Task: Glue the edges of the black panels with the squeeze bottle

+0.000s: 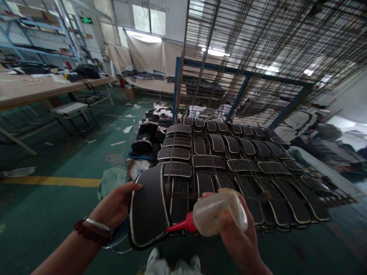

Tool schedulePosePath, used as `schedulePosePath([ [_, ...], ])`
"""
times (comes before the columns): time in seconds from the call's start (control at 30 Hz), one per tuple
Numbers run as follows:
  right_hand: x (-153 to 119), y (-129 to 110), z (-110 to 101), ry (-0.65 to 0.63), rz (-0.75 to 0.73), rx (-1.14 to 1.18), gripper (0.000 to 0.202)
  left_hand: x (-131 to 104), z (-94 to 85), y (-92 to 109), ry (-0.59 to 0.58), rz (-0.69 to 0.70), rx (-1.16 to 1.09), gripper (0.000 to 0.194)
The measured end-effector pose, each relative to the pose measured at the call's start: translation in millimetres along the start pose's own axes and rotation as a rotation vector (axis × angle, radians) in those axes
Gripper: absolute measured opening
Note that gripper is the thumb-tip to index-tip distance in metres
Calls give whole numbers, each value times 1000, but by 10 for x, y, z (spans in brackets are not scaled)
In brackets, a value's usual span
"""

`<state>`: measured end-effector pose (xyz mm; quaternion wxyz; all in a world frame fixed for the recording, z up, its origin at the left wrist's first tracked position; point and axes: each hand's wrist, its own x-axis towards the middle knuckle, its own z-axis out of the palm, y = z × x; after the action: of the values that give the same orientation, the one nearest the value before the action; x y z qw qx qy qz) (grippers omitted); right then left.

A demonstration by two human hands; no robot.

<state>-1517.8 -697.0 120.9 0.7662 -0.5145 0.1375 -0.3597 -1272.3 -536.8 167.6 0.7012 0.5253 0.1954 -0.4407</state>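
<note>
My left hand (120, 204) grips a curved black panel (149, 206) by its left edge, thumb on the face and fingers behind. A pale line of glue follows the panel's border. In my right hand (239, 229) is a squeezed, translucent glue bottle (209, 214) with a red nozzle (182, 225). The nozzle's tip points left and meets the panel's lower right corner. Just beyond, many similar black panels (210, 162) with pale borders lie in rows on a wire rack (197, 196).
A raised wire grid with a blue frame (241, 97) leans over the rack. Dark pieces are piled in a blue crate (140, 156) left of it. Green cloth (113, 181) lies on the floor. A long table (51, 89) and a stool (69, 109) stand at left.
</note>
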Motion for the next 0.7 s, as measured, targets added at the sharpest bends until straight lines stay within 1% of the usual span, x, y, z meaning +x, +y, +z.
schedulePosePath([
  [0.1, -71, 152, 48, 54, 32, 18, 46, 97, -90, -9, 1, 2, 54, 20],
  [0.17, -87, 274, 94, 138, 128, 85, 47, 142, -128, -26, -3, 29, 67, 16],
  [0.23, -20, 355, 142, 214, 264, 197, 48, 156, -129, -65, -28, 77, 92, 17],
  [0.27, 51, 365, 164, 240, 317, 243, 51, 152, -116, -94, -54, 102, 113, 20],
  [0.3, 145, 354, 185, 253, 340, 267, 54, 141, -95, -129, -82, 119, 140, 23],
  [0.33, 254, 324, 204, 264, 326, 269, 56, 125, -69, -170, -110, 129, 166, 27],
  [0.37, 371, 282, 222, 276, 281, 251, 57, 106, -40, -214, -136, 129, 189, 31],
  [0.47, 696, 154, 262, 307, 54, 130, 52, 40, 49, -340, -221, 90, 221, 37],
  [0.53, 835, 126, 270, 311, -72, 26, 49, -4, 102, -394, -290, 54, 232, 39],
  [0.6, 889, 153, 256, 291, -142, -98, 48, -37, 143, -415, -337, 28, 246, 38],
  [0.7, 817, 239, 204, 264, -174, -231, 45, -40, 177, -395, -355, 21, 262, 36],
])
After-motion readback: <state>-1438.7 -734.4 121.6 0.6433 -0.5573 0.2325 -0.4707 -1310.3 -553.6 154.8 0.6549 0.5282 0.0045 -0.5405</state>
